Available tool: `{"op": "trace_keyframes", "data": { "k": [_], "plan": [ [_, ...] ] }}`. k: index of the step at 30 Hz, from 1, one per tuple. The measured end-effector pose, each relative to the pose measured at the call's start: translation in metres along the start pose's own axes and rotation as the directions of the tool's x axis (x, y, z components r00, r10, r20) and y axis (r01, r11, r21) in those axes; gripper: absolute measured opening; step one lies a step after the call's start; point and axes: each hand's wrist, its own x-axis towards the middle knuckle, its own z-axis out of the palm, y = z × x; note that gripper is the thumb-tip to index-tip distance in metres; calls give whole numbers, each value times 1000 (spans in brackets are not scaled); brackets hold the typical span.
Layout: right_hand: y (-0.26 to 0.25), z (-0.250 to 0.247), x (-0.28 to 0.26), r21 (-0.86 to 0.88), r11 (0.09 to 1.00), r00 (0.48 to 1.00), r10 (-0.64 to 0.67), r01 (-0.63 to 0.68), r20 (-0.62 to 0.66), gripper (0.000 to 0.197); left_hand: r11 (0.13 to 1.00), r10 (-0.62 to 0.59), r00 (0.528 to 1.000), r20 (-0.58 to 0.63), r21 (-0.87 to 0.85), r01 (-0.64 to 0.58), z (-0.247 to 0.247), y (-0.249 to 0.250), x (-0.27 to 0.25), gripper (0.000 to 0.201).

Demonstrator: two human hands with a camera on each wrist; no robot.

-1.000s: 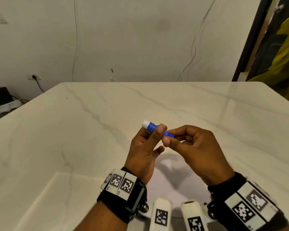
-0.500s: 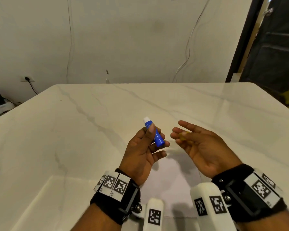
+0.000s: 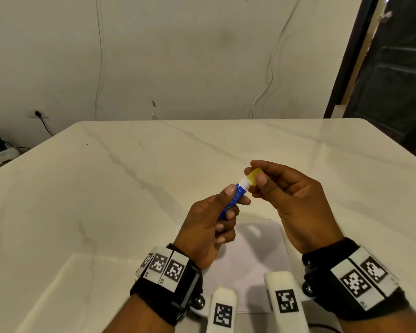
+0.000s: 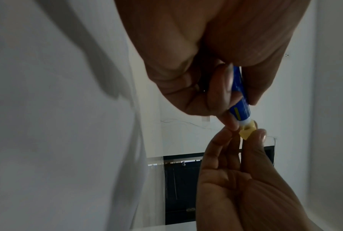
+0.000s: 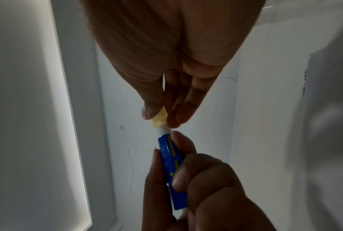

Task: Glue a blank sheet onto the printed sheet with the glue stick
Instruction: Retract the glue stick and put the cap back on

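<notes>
Two hands — cylindrical glue stick (image 3: 235,197), translucent cap (image 3: 255,176)

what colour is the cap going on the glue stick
Yellow; the cap at the glue stick tip shows best in the head view.

Your slim blue plastic glue stick (image 3: 233,200) looks glossy, its translucent yellow plastic cap (image 3: 256,176) smooth; the white marble-look table (image 3: 106,188) shines, the near white paper sheet (image 3: 250,255) matt.

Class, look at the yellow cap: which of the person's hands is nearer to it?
Right. The right hand pinches the yellow cap at its fingertips; the left hand grips the blue glue stick lower down, just short of the cap.
</notes>
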Motion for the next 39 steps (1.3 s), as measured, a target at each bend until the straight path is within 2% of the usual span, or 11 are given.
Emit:
{"op": "trace_keyframes", "data": {
  "k": [11, 21, 25, 29, 32, 35, 39],
  "plan": [
    [6, 0, -1, -166, 986, 993, -6, 26, 121, 30, 1000, -1, 1000, -12, 8, 2, -2, 0, 1, 40],
    [15, -4, 2, -354, 929, 992, -75, 107, 103, 26, 999, -13, 999, -30, 32, 14, -2, -4, 0, 41],
    [16, -5, 2, -354, 930, 992, -68, 103, 110, 25, 999, -1, 999, -41, 47, 3, -4, -8, 0, 40],
    [14, 2, -1, -270, 958, 989, -58, 93, 136, 32, 996, 36, 999, -40, 82, -32, -3, -7, 1, 39],
    [16, 7, -3, -280, 955, 989, -61, 97, 135, 43, 989, 91, 993, -69, 120, -82, -5, -5, 0, 40],
    [23, 8, -2, -271, 962, 995, -6, 34, 102, 50, 975, 163, 979, -125, 172, -140, -11, 2, -6, 41],
    [28, 7, -2, -287, 958, 990, 56, -18, 126, 40, 897, 248, 959, -140, 408, -172, -22, 27, -16, 30]
  ]
}}
